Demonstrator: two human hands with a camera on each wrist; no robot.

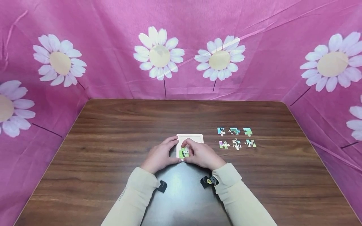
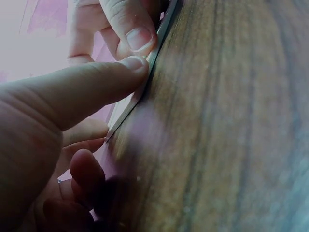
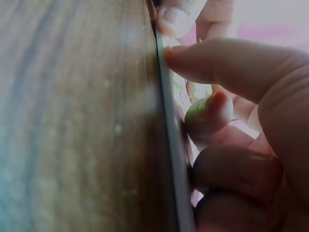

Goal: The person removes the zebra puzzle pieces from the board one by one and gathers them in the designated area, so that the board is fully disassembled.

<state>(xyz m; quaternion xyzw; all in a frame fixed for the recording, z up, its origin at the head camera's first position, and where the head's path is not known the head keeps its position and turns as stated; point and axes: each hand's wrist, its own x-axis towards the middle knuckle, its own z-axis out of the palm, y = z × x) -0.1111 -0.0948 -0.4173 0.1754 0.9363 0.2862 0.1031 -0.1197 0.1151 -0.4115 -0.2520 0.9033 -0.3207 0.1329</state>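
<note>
A small square puzzle tray [image 1: 195,137] with a pale border lies on the table. Inside its lower left corner is a green, black and white jigsaw puzzle piece [image 1: 183,153]. My left hand [image 1: 161,155] grips the tray's left side, thumb at the near edge and fingers toward the far corner. Across the tray comes my right hand [image 1: 202,154], its curled index finger and thumb around the puzzle piece. In the right wrist view, the right thumb [image 3: 212,60] rests at the tray's edge. Both thumbs are close together. The right hand hides much of the tray's inside.
To the right of the tray, several loose puzzle pieces [image 1: 236,144] lie in two rows on the brown wooden table [image 1: 113,131]. A pink cloth [image 1: 113,47] printed with white flowers hangs behind the table and at its sides.
</note>
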